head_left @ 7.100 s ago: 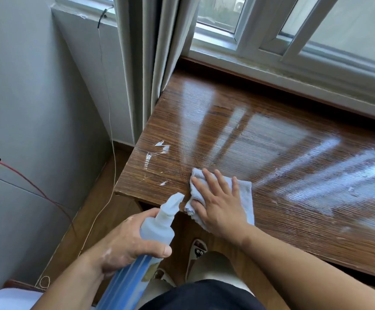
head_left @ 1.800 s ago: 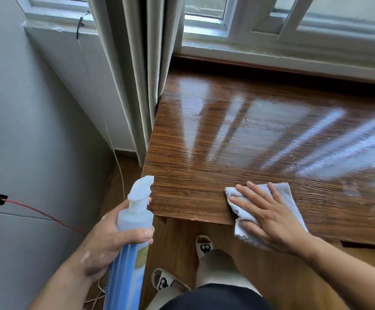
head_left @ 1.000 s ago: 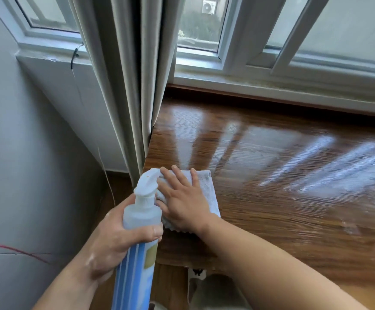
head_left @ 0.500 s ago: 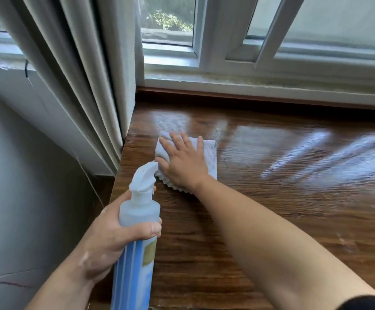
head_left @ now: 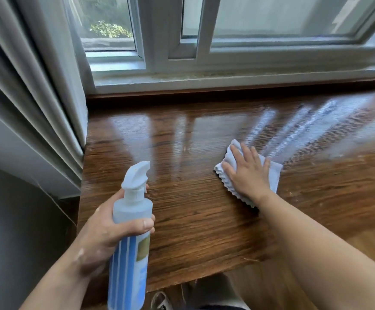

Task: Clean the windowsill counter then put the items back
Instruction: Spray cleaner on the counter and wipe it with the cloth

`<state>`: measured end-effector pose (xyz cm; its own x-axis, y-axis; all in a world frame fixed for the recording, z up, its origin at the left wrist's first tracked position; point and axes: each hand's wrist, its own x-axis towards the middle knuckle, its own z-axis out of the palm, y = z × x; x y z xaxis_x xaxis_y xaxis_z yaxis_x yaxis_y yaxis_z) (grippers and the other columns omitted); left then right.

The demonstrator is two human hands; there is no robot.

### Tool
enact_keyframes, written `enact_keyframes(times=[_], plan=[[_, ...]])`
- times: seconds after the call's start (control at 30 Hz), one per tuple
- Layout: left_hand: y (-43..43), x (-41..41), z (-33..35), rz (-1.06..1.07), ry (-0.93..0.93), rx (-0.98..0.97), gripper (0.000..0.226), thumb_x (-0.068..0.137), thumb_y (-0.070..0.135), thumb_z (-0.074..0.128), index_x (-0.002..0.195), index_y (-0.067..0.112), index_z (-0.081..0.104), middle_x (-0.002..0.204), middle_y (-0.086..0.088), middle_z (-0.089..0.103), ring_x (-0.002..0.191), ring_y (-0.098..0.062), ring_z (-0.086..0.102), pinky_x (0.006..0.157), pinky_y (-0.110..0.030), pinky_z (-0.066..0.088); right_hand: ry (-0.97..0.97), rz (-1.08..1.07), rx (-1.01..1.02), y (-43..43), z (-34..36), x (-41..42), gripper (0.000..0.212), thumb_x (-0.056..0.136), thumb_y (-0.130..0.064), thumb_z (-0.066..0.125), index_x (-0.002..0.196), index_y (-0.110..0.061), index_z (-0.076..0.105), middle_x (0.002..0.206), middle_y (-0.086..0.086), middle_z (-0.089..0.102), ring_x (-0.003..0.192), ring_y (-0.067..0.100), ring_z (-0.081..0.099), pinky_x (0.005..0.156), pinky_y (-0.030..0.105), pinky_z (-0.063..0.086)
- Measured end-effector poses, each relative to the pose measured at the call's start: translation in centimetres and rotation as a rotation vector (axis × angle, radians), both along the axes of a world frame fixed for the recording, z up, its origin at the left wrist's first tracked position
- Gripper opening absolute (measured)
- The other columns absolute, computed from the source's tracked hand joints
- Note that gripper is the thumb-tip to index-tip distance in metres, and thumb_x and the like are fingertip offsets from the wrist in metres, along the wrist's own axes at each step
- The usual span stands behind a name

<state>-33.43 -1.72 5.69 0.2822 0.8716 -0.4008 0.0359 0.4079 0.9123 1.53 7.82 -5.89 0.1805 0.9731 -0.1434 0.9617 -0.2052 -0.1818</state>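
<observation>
The glossy wooden worktop [head_left: 204, 209] under the window carries no items, likely cleared for wiping. The left hand [head_left: 106, 233] grips the spray bottle [head_left: 130, 231] upright, ready to mist. The right hand [head_left: 248, 173], fingers flat, presses the folded cloth [head_left: 271, 173] mid-worktop.

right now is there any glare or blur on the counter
Head view: window glare streaks the counter beyond the cloth; the far-right streaks look blurred; the spray bottle and left hand are sharp; the wide lens bows the window frame.
</observation>
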Motion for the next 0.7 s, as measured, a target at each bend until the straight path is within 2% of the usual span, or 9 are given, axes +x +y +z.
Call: enact_keyframes(times=[0.13,0.23,0.33,0.43,0.5,0.57,0.63,0.7], plan=[[-1.4,-0.7,0.5,-0.068,0.006,0.047,0.065,0.048,0.041,0.087,0.111,0.044,0.071,0.096,-0.019,0.076,0.090,-0.039,0.075,0.076,-0.039,0.064,-0.009,0.136,-0.006,-6.6,-0.1,-5.7,0.069,0.098,-0.069,0.023,0.159,-0.039,0.011,0.169,-0.008,0.001,0.156,0.021,-0.007,0.121,0.062,-0.008],[-2.5,-1.0,0.5,-0.102,0.010,0.063,0.064,0.048,0.041,0.087,0.109,0.044,0.071,0.096,-0.018,0.076,0.089,-0.038,0.076,0.081,-0.044,0.061,-0.037,0.276,-0.020,-11.6,0.0,-9.7,0.074,0.095,-0.074,0.019,0.160,-0.040,0.007,0.170,-0.007,-0.001,0.156,0.022,-0.010,0.120,0.063,-0.009],[-3.4,-1.2,0.3,-0.150,0.011,0.071,0.065,0.048,0.042,0.088,0.110,0.045,0.070,0.096,-0.017,0.076,0.089,-0.037,0.076,0.085,-0.047,0.058,-0.010,0.337,-0.035,-14.5,0.5,-11.0,0.078,0.092,-0.078,0.023,0.160,-0.041,0.008,0.171,-0.006,-0.002,0.156,0.020,-0.011,0.121,0.061,-0.007],[-4.1,-1.5,0.2,-0.169,-0.008,0.058,0.074,0.042,0.047,0.093,0.112,0.044,0.069,0.098,-0.018,0.076,0.091,-0.038,0.076,0.086,-0.050,0.057,0.255,0.177,0.104,-15.0,1.7,-9.2,0.074,0.095,-0.070,0.040,0.159,-0.039,0.020,0.169,-0.007,0.011,0.156,0.014,0.004,0.126,0.051,0.001],[-4.6,-1.9,0.2,-0.180,-0.015,0.046,0.081,0.038,0.054,0.096,0.114,0.044,0.069,0.099,-0.018,0.076,0.092,-0.039,0.075,0.086,-0.050,0.058,0.253,-0.024,0.203,-14.9,2.2,-6.2,0.075,0.094,-0.062,0.051,0.158,-0.031,0.028,0.166,-0.005,0.023,0.154,0.013,0.016,0.126,0.047,0.014],[-5.1,-2.4,0.2,-0.191,-0.013,0.043,0.076,0.043,0.049,0.094,0.114,0.044,0.068,0.099,-0.018,0.076,0.093,-0.039,0.075,0.087,-0.050,0.058,0.198,-0.135,0.108,-15.0,2.7,-3.3,0.085,0.089,-0.063,0.059,0.160,-0.032,0.023,0.162,-0.004,0.034,0.150,0.016,0.026,0.122,0.044,0.027],[-5.5,-2.9,0.2,-0.201,-0.013,0.046,0.070,0.048,0.044,0.090,0.115,0.045,0.068,0.099,-0.018,0.076,0.093,-0.039,0.074,0.085,-0.049,0.061,0.255,-0.140,-0.017,-15.4,3.2,-2.3,0.093,0.084,-0.062,0.067,0.160,-0.040,0.017,0.151,-0.005,0.048,0.141,0.019,0.039,0.114,0.042,0.038],[-5.9,-3.4,0.1,-0.207,-0.017,0.045,0.068,0.049,0.042,0.089,0.114,0.045,0.068,0.098,-0.017,0.075,0.093,-0.040,0.074,0.082,-0.044,0.062,0.293,-0.098,-0.047,-16.0,3.5,-2.6,0.093,0.083,-0.053,0.074,0.158,-0.043,0.021,0.139,-0.004,0.053,0.133,0.020,0.045,0.109,0.038,0.040]])
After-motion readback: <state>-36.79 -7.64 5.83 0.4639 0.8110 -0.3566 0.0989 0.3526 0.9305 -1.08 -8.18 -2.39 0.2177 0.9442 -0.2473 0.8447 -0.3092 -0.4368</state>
